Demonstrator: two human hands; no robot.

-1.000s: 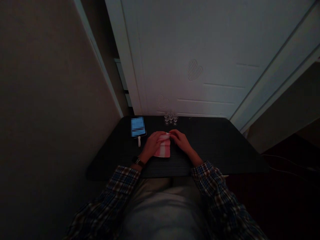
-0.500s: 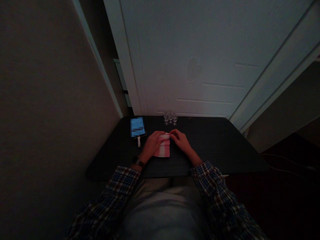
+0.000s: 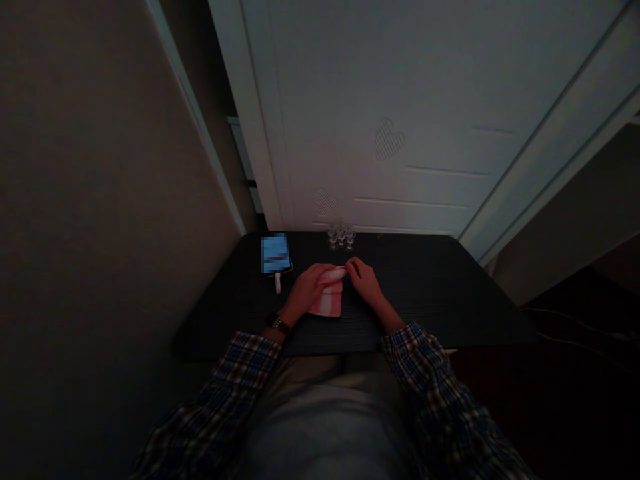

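Observation:
A pink and white striped cloth (image 3: 329, 301) lies near the middle of the dark table, its far part lifted and folded or bunched. My left hand (image 3: 306, 291) lies over the cloth's left side, fingers wrapped on the bunched part. The fingertips of my right hand (image 3: 363, 279) pinch the cloth's far right corner. Beyond the hands, several small clear glasses (image 3: 341, 236) stand together at the table's back edge.
The black table (image 3: 430, 293) ends against a white panel (image 3: 350, 100) with heart patterns. At the back left lies a device with a blue, pixelated screen (image 3: 275, 253), a white handle (image 3: 278, 283) below it. A wall rises at the left.
My right hand has shifted slightly to the right with the cloth's corner, which now stretches a little further that way. My left hand has barely moved.

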